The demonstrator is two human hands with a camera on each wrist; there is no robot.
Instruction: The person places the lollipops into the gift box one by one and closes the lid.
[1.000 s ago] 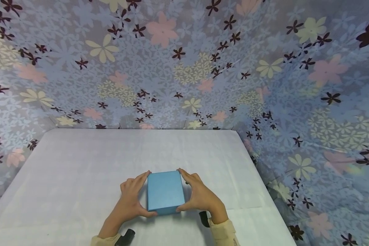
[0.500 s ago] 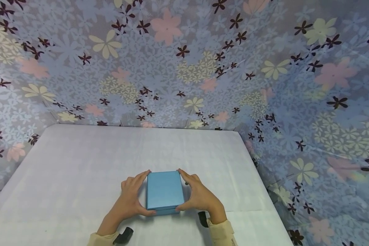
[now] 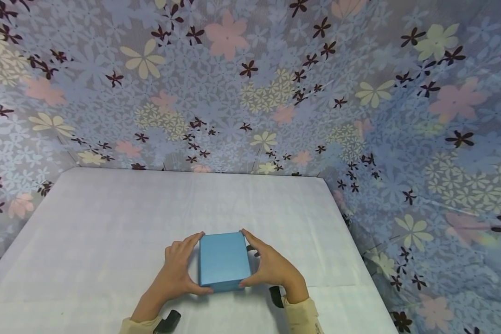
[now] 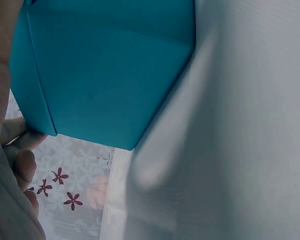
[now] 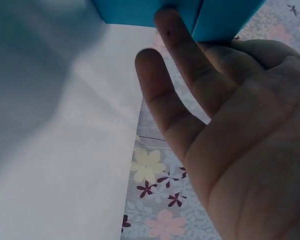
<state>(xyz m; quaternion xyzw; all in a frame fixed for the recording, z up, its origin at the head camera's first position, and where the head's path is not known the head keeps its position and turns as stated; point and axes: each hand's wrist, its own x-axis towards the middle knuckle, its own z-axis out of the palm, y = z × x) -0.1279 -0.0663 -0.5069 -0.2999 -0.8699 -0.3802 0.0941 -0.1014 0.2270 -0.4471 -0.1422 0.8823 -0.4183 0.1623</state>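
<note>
A square light-blue box (image 3: 224,258) with a plain top is between both hands near the front of the white-covered table. My left hand (image 3: 176,271) grips its left side, thumb at the near edge and fingertips at the far left corner. The right hand (image 3: 275,269) mirrors this on the right side. In the left wrist view the box (image 4: 107,82) shows a lid seam along one side and casts a shadow on the cloth. One finger (image 5: 182,50) of the right hand touches the box in the right wrist view, while another stands apart from it.
White cloth covers the table (image 3: 158,204). Floral fabric (image 3: 234,93) hangs behind it and along the right side. Dark wrist-worn devices (image 3: 169,321) sit by the cream sleeves (image 3: 302,317).
The head view has shifted slightly. Both hands keep their grip on the box, which tilts very slightly and stays in nearly the same place.
</note>
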